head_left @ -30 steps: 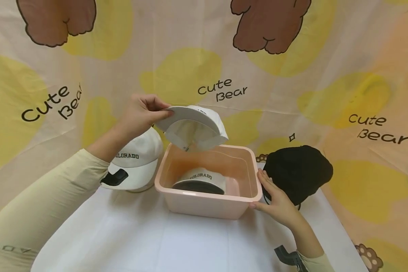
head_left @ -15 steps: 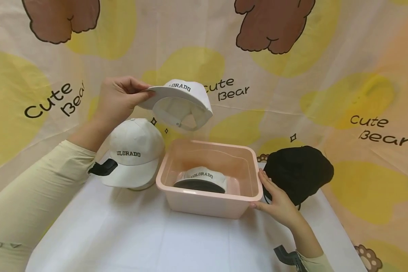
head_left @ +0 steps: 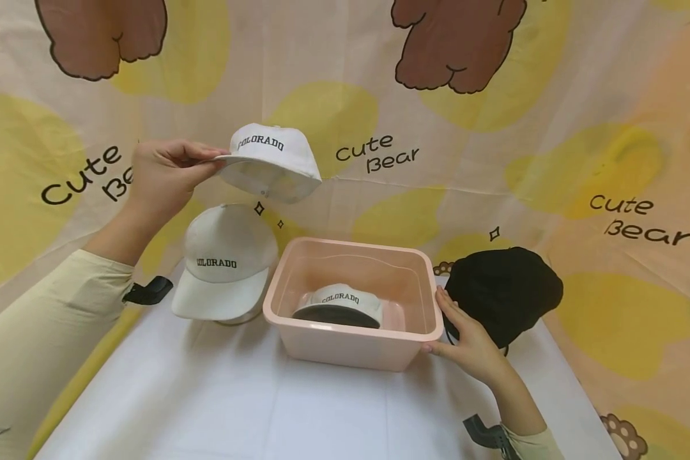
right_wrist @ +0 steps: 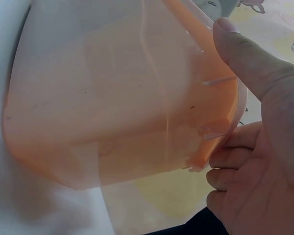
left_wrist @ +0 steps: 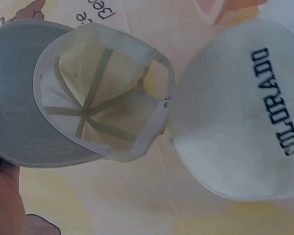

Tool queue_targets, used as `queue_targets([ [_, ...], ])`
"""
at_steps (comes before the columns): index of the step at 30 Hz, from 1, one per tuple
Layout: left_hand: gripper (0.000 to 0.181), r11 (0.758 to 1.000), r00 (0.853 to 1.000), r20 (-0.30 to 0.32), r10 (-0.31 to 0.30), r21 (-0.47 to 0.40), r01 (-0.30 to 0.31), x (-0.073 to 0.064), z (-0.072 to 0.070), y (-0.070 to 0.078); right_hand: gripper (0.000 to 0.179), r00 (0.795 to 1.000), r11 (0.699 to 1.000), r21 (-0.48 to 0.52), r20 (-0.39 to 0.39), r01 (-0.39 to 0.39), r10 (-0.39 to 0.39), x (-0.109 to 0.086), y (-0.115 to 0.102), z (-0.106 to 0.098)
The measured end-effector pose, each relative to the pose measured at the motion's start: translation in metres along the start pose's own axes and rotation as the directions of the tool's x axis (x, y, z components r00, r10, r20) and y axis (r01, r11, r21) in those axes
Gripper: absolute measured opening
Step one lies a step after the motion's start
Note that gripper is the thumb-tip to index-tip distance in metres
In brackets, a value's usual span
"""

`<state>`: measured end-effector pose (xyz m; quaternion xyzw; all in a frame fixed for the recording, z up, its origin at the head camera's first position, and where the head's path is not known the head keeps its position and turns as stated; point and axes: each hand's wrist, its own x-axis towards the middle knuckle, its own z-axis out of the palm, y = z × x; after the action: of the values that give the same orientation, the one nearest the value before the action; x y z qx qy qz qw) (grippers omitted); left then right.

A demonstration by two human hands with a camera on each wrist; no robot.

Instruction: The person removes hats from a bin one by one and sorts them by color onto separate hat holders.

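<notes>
My left hand (head_left: 163, 167) pinches the brim of a white baseball cap (head_left: 276, 150) lettered COLORADO, raised above the table on the left. In the left wrist view, the held cap (left_wrist: 108, 93) shows its hollow inside and back strap opening. Below it, a second white COLORADO cap (head_left: 230, 252) sits on a round support, brim forward. A third white cap (head_left: 347, 300) with a dark under-brim lies inside the pink plastic tub (head_left: 345, 333). At the tub's front right corner, my right hand (head_left: 468, 342) holds the rim, thumb at the front and fingers along the side.
A black cloth item (head_left: 503, 291) with a thin cord stands right of the tub, just behind my right hand. All rests on a white-covered table (head_left: 322, 409). A printed bear curtain (head_left: 466, 153) hangs close behind the table.
My left hand has carried the held cap up and left, from over the tub to above the left cap, turning its lettering into view. The right hand and tub have stayed put.
</notes>
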<state>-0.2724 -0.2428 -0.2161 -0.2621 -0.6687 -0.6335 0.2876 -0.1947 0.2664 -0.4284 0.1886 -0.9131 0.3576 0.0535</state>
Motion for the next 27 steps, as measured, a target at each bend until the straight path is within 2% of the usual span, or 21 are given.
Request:
queue_targets([
  [6, 0.012, 1.000, 1.000, -0.022, -0.010, 0.005, 0.010, -0.014, -0.017, -0.010, 0.109, 1.000, 1.000, 0.007, 0.002, -0.015, 0.015, -0.001, -0.001, 0.000],
  [13, 0.014, 0.999, 0.999, -0.047, 0.010, -0.046, -0.012, -0.033, -0.035, -0.022, 0.111, 1.000, 0.999, 0.023, -0.002, -0.029, 0.029, -0.001, -0.001, 0.001],
  [21, 0.014, 0.994, 0.993, -0.046, 0.105, -0.028, -0.106, -0.062, -0.050, -0.042, 0.111, 0.999, 0.994, 0.099, 0.007, -0.039, 0.039, 0.000, 0.002, 0.002],
  [27, 0.018, 0.983, 0.984, -0.047, 0.174, 0.072, -0.170, -0.084, -0.058, -0.053, 0.110, 0.999, 0.992, 0.119, 0.012, -0.037, 0.036, 0.001, 0.004, 0.003],
])
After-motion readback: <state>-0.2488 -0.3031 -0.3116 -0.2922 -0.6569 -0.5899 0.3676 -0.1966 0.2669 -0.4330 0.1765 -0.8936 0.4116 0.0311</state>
